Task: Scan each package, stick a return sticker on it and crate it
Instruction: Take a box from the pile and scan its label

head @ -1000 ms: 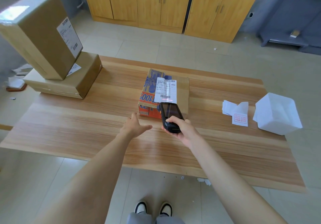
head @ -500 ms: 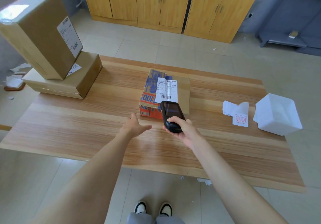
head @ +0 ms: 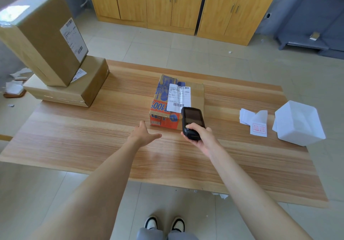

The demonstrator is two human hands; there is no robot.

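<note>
Brown cardboard package, printed orange and blue on its left part, lies flat near the middle of the wooden desk, a little toward the far edge. A white shipping label with barcodes is stuck on its top. Over the package's near edge a black handheld scanner is held with its dark screen facing up and its head toward the label's lower barcode. The right hand grips the scanner's lower end, fingers curled round its body and thumb on the front. The left hand is spread, thumb out, holding nothing, low over the desk just beside the package's near left corner; whether it touches the wood cannot be told. Toward the desk's right edge lies a small pile of white stickers, the front one stamped with red characters, and just beside it, at the right edge, a white angular container. At the far left corner a flat cardboard box carries a tall cardboard box, each with a white label. Wooden cabinets stand beyond the desk on a tiled floor
</note>
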